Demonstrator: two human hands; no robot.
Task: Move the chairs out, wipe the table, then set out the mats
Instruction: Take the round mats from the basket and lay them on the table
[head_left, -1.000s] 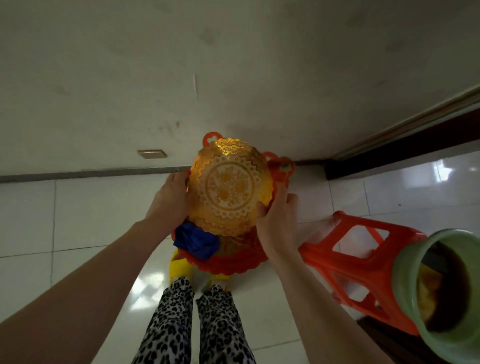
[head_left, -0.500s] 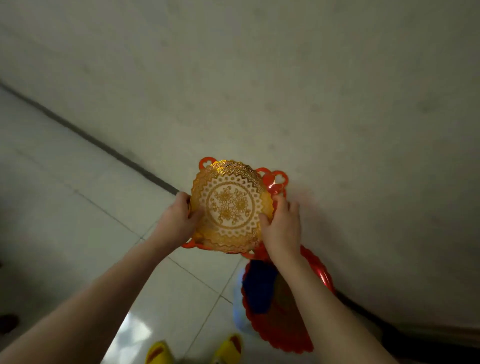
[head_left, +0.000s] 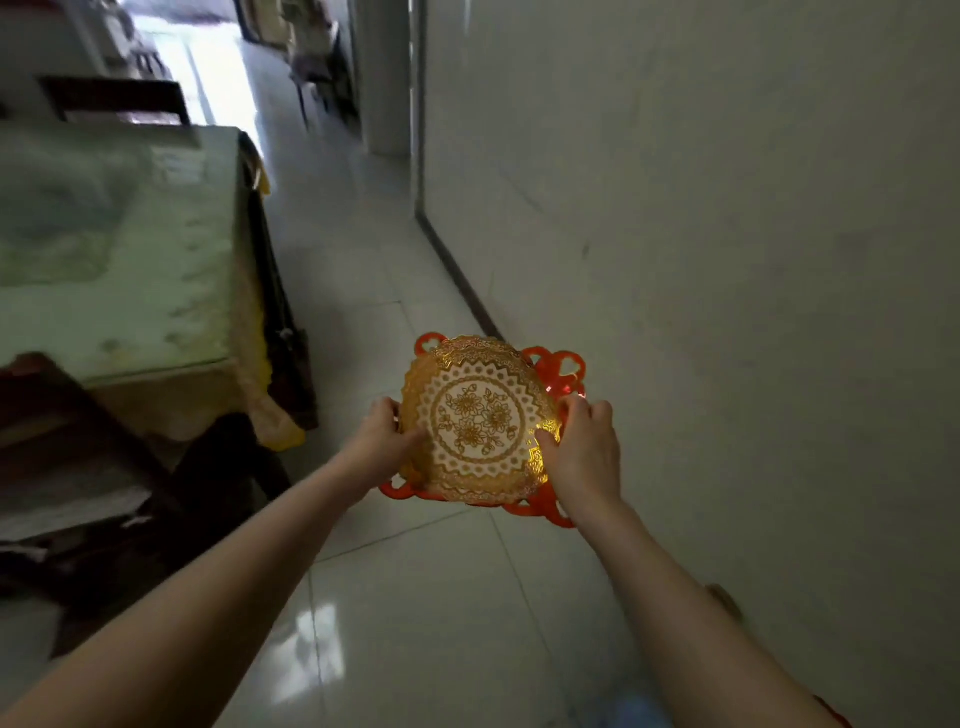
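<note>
A stack of round mats is held flat in front of me above the tiled floor: a gold lace-patterned mat lies on top, and red mats with looped edges stick out beneath it. My left hand grips the stack's left edge, my right hand its right edge. The table, covered in a pale green cloth with a yellow fringe, stands to my left. A dark wooden chair sits at its near corner, and another chair is at the far end.
A white wall runs along my right, with a dark skirting strip at its foot. Glossy white floor tiles form a corridor between table and wall, leading to a bright doorway far ahead.
The view has swung left from the wall to the table and corridor. The red basket with the blue cloth has dropped out of sight. Both hands keep their hold on the mats.
</note>
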